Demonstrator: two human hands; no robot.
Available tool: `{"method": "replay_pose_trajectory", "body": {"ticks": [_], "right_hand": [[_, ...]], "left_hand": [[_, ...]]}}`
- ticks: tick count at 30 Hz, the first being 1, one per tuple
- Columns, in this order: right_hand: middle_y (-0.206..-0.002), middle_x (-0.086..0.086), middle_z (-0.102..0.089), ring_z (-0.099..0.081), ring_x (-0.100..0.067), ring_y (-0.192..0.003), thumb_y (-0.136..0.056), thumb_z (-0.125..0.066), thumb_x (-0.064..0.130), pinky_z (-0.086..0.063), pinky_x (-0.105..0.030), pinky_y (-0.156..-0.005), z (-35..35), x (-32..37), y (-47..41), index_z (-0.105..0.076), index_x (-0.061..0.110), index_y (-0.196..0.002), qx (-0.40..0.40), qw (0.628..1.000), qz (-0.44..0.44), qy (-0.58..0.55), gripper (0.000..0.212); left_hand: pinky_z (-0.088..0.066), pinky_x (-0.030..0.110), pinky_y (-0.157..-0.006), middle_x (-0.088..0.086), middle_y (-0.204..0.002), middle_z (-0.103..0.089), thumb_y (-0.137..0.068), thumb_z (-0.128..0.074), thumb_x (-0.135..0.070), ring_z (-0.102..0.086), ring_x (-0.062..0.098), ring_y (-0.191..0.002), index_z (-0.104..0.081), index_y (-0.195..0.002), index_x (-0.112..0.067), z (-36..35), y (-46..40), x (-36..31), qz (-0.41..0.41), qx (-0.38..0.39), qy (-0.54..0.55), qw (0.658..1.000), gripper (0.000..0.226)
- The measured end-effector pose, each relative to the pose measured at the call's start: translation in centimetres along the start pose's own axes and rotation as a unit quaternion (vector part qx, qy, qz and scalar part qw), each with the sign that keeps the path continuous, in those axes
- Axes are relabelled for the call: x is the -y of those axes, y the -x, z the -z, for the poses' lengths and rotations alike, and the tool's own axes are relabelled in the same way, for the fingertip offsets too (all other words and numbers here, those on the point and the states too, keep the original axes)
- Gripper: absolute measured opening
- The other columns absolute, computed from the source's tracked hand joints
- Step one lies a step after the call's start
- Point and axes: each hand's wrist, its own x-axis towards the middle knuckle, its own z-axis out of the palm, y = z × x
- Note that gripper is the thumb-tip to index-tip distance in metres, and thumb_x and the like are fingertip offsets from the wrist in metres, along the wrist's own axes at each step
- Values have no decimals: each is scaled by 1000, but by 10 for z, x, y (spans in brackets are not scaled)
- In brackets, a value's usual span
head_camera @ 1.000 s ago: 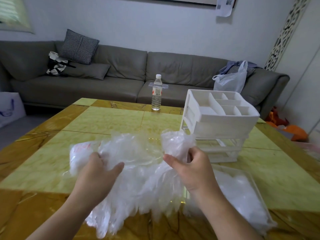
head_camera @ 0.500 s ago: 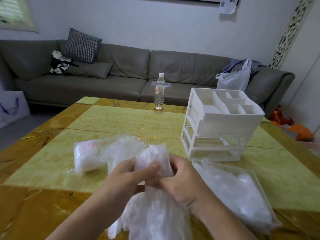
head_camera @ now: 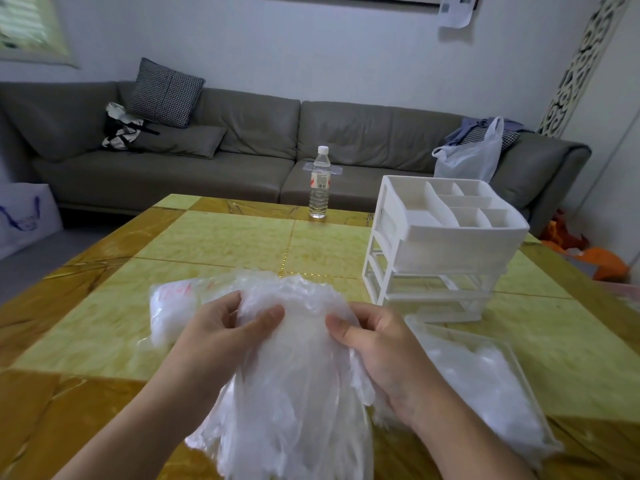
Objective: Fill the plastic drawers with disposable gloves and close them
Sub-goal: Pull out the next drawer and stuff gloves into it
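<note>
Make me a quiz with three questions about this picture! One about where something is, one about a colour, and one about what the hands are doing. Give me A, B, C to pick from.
1. Where does the water bottle stand?
A. on the sofa
B. at the far edge of the table
C. inside the drawer unit

2. What colour is the drawer unit?
A. white
B. blue
C. black

3. What are the two hands doing?
A. resting flat on the table
B. both gripping the bunch of disposable gloves
C. pushing a drawer shut

Answers:
1 B: the bottle stands on the table's far edge, in front of the sofa.
2 A: its frame and top tray are all white plastic.
3 B: the left hand and the right hand curl their fingers into the clear gloves.
</note>
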Motion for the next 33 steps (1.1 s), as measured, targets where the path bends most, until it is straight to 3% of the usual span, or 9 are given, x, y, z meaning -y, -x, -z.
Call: {"method": "replay_pose_trajectory", "body": {"ticks": [4, 6, 9, 11, 14, 19, 24, 27, 33], "right_hand": [[-76, 10, -74, -72, -12, -73, -93, -82, 26, -58, -31, -69, 1, 4, 3, -75, 17, -98, 21, 994, 47, 98, 12], [-80, -9, -75, -72, -26, -75, -97, -77, 34, -60, -50, -72, 3, 5, 1, -74, 11, -95, -5, 991, 65, 120, 23], [-93, -31, -67, -67, -47, -80, -101, -69, 40, -56, -63, -80, 5, 0, -4, -72, 5, -91, -54, 989, 77, 116, 37], [-87, -28, -68, -64, -37, -71, -103, -68, 38, -56, -58, -72, 2, -1, -4, -71, 7, -87, -67, 987, 77, 128, 35], [-76, -23, -62, -55, -21, -66, -103, -68, 36, -48, -43, -64, -1, -4, -5, -65, 8, -82, -63, 982, 93, 152, 35], [-68, -1, -51, -48, -16, -65, -103, -67, 41, -42, -36, -65, -1, -3, -3, -61, 8, -86, -54, 981, 90, 162, 38], [-100, -8, -82, -79, -29, -92, -98, -77, 25, -63, -41, -81, 8, 5, 4, -77, 12, -106, 109, 979, -34, 171, 16], [-89, -14, -80, -78, -36, -82, -99, -71, 11, -62, -52, -80, 13, 3, 0, -77, 5, -95, 61, 976, -18, 210, 9], [-88, -12, -81, -78, -39, -88, -99, -69, 10, -59, -60, -92, 15, -5, -6, -77, 11, -92, 8, 979, -13, 206, 10]], "left_hand": [[-59, 62, -88, 17, -98, -78, -87, -84, -25, -75, 42, -94, -79, -89, -25, -2, 2, 4, -5, 19, -86, 996, 6], [-53, 69, -93, 22, -101, -75, -78, -90, -40, -72, 47, -98, -76, -89, -23, -1, 1, 4, -4, 29, -99, 995, 25], [-50, 68, -97, 12, -95, -75, -70, -93, -42, -73, 35, -90, -74, -69, -42, 0, 1, 0, 3, -2, -85, 996, 20], [-52, 69, -95, 18, -99, -77, -74, -91, -39, -75, 40, -95, -78, -82, -36, 1, 1, 0, 8, 23, -78, 997, 15], [-56, 59, -97, 12, -107, -78, -75, -85, -55, -76, 33, -101, -72, -117, -15, 3, 2, 4, 32, 65, -80, 994, 59], [-49, 44, -68, 20, -77, -68, -92, -72, -50, -64, 29, -67, -67, -88, 2, 4, -1, 8, -17, -3, -99, 995, 53], [-39, 16, -52, -3, -79, -58, -97, -70, -33, -53, 11, -72, -63, -83, 4, 4, -3, 8, -83, -97, -208, 970, 40], [-42, 19, -47, -3, -58, -57, -98, -69, -28, -53, 11, -50, -62, -70, -3, 6, -2, 3, -84, -105, -169, 976, 38], [-54, 44, -76, 6, -82, -79, -81, -71, -64, -76, 23, -73, -81, -97, -15, 9, 2, -8, 110, 28, -82, 990, 53]]}}
